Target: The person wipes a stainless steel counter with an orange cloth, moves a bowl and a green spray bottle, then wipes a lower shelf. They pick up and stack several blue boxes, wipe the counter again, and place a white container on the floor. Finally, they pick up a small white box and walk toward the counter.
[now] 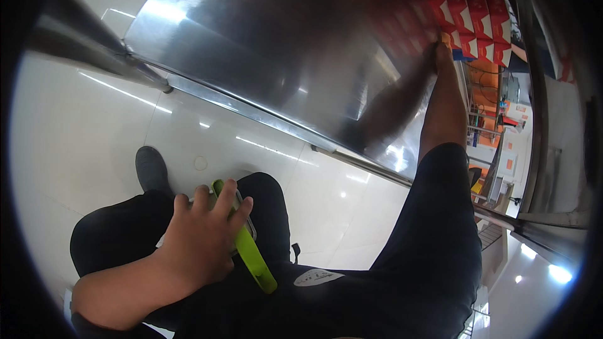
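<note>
My left hand (202, 230) is low in front of my lap, its fingers spread over a long lime-green plastic piece (252, 254) and a container with a pale rim (253, 226). The hand covers most of that container, so what it holds is hidden. My right arm stretches far over a shiny stainless-steel surface (282, 47). At its end, my right hand (442, 54) looks small and edge-on, near a stack of red and white boxes (471, 14). A small yellow-orange thing (445, 39) shows beside its fingers; whether they grip it is unclear.
A round metal leg (108, 49) stands at the left of the steel surface. Below lies a glossy tiled floor (330, 207) with a thin ring (200, 163) near my dark shoe (153, 169). Metal racks (485, 125) stand beyond my right arm.
</note>
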Available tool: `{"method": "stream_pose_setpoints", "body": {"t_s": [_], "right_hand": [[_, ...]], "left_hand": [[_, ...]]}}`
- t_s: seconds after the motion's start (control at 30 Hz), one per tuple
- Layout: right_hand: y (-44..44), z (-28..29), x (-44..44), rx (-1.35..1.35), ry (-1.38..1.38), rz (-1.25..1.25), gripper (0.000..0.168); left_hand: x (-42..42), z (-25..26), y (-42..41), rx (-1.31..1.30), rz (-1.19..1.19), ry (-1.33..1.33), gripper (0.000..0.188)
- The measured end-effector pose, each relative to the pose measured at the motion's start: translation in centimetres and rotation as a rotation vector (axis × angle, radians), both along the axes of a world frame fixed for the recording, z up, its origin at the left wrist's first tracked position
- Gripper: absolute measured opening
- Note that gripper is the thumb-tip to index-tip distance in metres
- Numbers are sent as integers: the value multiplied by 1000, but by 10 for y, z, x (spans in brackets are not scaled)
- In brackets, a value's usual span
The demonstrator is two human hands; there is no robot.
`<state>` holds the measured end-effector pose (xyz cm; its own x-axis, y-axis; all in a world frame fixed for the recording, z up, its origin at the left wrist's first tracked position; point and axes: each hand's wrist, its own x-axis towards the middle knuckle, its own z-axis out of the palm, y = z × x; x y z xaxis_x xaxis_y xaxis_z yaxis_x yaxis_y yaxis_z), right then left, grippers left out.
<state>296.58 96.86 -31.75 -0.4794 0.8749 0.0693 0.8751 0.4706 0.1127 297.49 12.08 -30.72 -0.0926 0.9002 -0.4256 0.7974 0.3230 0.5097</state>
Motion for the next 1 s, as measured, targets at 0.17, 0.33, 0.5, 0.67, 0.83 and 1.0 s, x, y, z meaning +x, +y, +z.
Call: {"method": "stream_pose_setpoints", "body": {"t_s": [0.17,0.33,0.5,0.67,0.83,1.0], "right_hand": [[-106,-6,-35,-36,254,342,54],[-223,-4,-97,-24,269,453,57],[-305,-24,-87,49,-64,518,64],[-534,-1,-69,-151,347,804,60],[-600,12,-115,-247,307,823,62],[-645,28,-128,-345,285,1014,58]], "left_hand": [[-4,13,3,0,7,13,92],[7,14,-1,100,7,66,93],[32,12,5,122,-61,121,94],[52,15,3,85,-69,92,96],[69,20,9,67,-169,124,98],[80,24,23,16,-217,98,98]]}}
